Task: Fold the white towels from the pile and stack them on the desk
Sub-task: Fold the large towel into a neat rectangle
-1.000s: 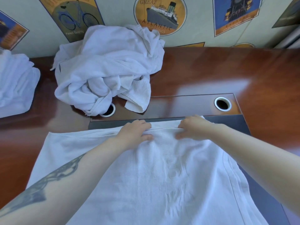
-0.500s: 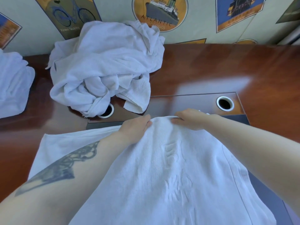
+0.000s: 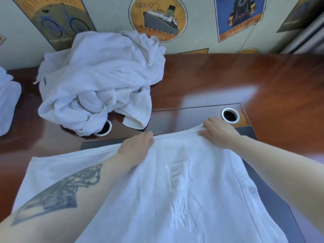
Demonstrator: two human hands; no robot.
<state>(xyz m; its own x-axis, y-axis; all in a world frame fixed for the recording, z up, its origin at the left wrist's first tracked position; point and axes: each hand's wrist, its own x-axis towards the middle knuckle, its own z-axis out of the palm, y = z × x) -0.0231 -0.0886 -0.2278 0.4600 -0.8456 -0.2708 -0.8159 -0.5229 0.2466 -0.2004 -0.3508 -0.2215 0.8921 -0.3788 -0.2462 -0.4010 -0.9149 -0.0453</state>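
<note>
A white towel (image 3: pixel 184 190) with an embossed pattern lies spread in front of me on the brown desk (image 3: pixel 245 81). Its upper layer is raised off the lower layer at the far edge. My left hand (image 3: pixel 136 146) pinches that far edge at its left part. My right hand (image 3: pixel 217 132) grips the same edge further right, thumb under the hem. A crumpled pile of white towels (image 3: pixel 98 81) sits at the back left of the desk. More white towels (image 3: pixel 7 102) lie at the far left edge of view; whether they are folded I cannot tell.
Two round cable holes are set in the desk, one (image 3: pixel 230 115) just beyond my right hand, the other (image 3: pixel 105 128) partly under the pile. A wall with posters (image 3: pixel 157 20) rises right behind the desk.
Both hands have lifted the towel's far edge off the desk and carried it away from me. The right hand has moved right, toward the cable hole.
</note>
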